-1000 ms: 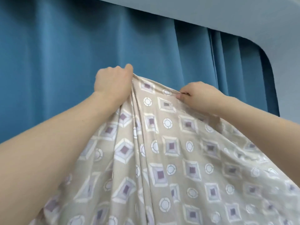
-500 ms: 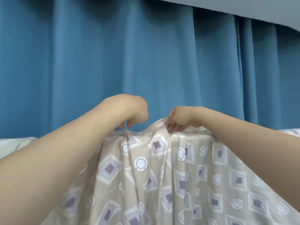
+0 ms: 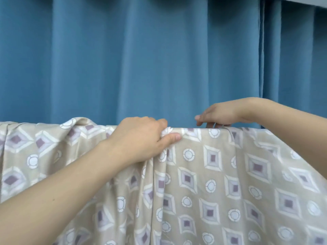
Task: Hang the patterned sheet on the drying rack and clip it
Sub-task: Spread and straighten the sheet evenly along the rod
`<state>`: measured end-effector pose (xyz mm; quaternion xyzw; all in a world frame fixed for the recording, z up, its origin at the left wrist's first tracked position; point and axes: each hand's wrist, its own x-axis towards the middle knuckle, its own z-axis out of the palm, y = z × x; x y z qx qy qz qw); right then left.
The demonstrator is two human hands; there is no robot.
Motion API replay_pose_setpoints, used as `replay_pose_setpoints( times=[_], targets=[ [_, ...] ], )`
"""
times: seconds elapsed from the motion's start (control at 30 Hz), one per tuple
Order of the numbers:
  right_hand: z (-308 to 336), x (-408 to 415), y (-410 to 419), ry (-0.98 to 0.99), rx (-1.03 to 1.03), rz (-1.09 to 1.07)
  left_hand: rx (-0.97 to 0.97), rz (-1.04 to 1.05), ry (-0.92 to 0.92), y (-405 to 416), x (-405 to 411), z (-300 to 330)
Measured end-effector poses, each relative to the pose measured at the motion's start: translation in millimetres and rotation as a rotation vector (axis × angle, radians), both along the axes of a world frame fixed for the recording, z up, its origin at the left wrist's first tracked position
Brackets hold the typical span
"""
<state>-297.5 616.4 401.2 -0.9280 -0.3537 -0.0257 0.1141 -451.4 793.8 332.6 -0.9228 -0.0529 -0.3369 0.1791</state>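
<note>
The patterned sheet (image 3: 212, 174) is beige with purple squares and white circles. It hangs over a straight horizontal line and fills the lower half of the view; the drying rack beneath it is hidden by the cloth. My left hand (image 3: 141, 138) pinches a bunch of the sheet at its top fold, thumb in front and fingers over the edge. My right hand (image 3: 217, 117) reaches over the top edge further right, and its fingers hook down behind the cloth on the far side. No clip is in view.
A blue curtain (image 3: 159, 59) hangs close behind the sheet across the whole width. A strip of grey wall or ceiling (image 3: 309, 1) shows at the top right corner.
The sheet came down from the raised position and now lies draped over a level line. Both hands moved apart along the top edge, the right one going further right.
</note>
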Motion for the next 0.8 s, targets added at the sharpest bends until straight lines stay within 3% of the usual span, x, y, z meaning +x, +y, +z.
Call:
replay_pose_setpoints(
  times=[0.13,0.27,0.57,0.8],
  targets=[
    [-17,-10,-64,-0.061,0.083,-0.008,0.169,-0.189,-0.096,-37,29,-7],
    [-40,1,-114,-0.198,0.089,-0.035,0.254,-0.304,-0.072,-78,57,-6],
    [-55,33,-196,-0.537,-0.069,-0.053,0.112,-0.433,-0.068,-109,88,3],
    [-40,41,-210,-0.586,-0.195,-0.087,-0.005,-0.433,-0.094,-109,90,23]
  ],
)
